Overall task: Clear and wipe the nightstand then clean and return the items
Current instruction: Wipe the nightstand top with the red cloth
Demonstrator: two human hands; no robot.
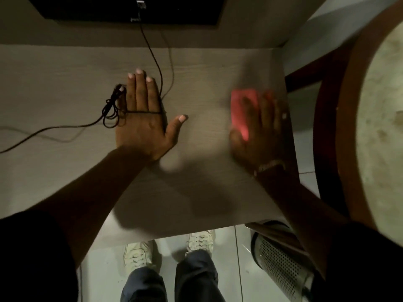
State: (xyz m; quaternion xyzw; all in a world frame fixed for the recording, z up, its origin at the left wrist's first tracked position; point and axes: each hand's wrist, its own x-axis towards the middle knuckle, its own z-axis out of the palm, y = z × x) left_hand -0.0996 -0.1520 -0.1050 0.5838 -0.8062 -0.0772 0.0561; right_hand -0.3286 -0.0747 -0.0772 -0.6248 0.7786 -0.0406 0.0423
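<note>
The nightstand top [207, 68] is a pale wood-grain surface filling the middle of the head view. My left hand [144, 118] lies flat on it, fingers apart, and a thin black cable [152, 53] runs across its knuckles; the cable's coiled end [112, 110] sits just left of the hand. My right hand [259, 131] presses a pink cloth [242, 107] flat onto the surface near the right edge. Hand and cloth are blurred by motion. Most of the cloth shows beyond my fingers.
A round table with a dark wooden rim [331, 118] and pale stone-like top stands close on the right. A perforated metal bin [281, 264] sits on the tiled floor at lower right. A dark panel with a plug [139, 9] is on the wall behind. My shoes [200, 240] are below the front edge.
</note>
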